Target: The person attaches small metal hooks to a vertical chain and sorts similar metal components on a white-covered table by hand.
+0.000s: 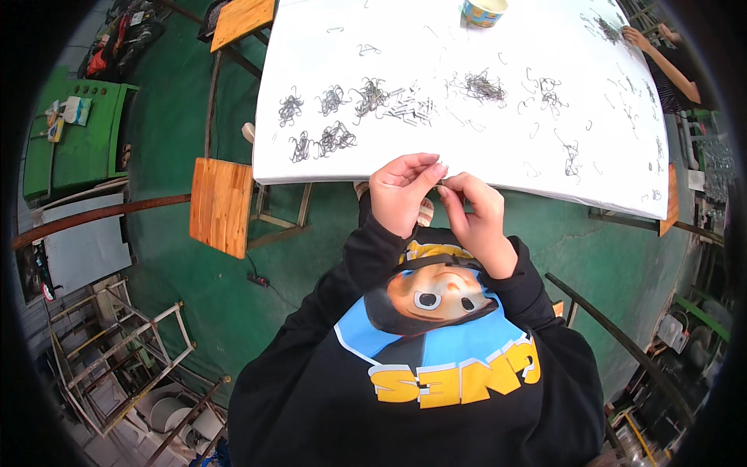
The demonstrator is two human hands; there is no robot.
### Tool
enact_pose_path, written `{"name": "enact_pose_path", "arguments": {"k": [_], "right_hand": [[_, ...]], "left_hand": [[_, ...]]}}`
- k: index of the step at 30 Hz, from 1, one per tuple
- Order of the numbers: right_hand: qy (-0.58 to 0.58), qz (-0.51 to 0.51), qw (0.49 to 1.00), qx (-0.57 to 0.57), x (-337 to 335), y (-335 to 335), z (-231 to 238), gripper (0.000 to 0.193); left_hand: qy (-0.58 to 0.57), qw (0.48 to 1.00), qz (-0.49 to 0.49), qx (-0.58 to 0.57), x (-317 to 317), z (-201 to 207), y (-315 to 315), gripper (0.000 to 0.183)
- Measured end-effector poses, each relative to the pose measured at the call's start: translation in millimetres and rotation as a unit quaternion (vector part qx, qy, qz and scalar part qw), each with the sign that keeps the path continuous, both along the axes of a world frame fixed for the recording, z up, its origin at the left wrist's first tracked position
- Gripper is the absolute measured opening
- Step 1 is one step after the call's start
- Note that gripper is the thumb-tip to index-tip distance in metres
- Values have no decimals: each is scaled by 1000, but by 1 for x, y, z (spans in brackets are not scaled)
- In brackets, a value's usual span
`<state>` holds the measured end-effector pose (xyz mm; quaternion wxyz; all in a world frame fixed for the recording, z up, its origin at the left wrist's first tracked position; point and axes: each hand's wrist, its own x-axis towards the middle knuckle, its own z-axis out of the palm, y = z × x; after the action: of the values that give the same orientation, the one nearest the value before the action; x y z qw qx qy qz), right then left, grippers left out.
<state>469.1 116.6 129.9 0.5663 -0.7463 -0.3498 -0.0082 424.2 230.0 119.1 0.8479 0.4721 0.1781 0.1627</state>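
Note:
Close together at the near edge of the white-covered table (467,159), my left hand (398,194) and my right hand (476,216) are both closed in a pinch. Between their fingertips is something thin and dark, too small to name. Beyond my hands lies a heap of short, straight metal pieces (411,107). Touching its left side is a pile of dark bent wire hooks (371,97). More hook piles lie farther left, one of them a near clump (337,138). To the right are a denser hook heap (484,86) and a looser scatter of hooks (572,158).
A round patterned tub (483,12) stands at the table's far side. Another person's hand (636,39) touches hooks at the far right. Wooden stools (221,206) stand left of the table, and a metal frame (117,358) lies at lower left on the green floor.

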Motion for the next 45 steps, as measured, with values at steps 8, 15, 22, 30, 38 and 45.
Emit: {"name": "enact_pose_path", "arguments": {"k": [8,15,22,30,38,45], "right_hand": [[-15,-1,1000,6,0,1,-3,10],[81,8,997,-9,-1,1,-7,8],[50,-114,989,-82,59,2,-68,18],[-64,-161,878,-446,138,62,-124,21],[341,126,931,33,101,30,-13,15],[477,191,841,171,30,18,18,10]], "left_hand": [[29,999,8,22,-1,5,-2,17],[8,997,11,73,-6,4,-1,14],[-13,993,68,91,-13,5,6,9],[-48,992,69,90,-20,5,5,11],[-43,993,107,3,-16,3,11,40],[-58,991,117,5,-9,4,14,51]]}}
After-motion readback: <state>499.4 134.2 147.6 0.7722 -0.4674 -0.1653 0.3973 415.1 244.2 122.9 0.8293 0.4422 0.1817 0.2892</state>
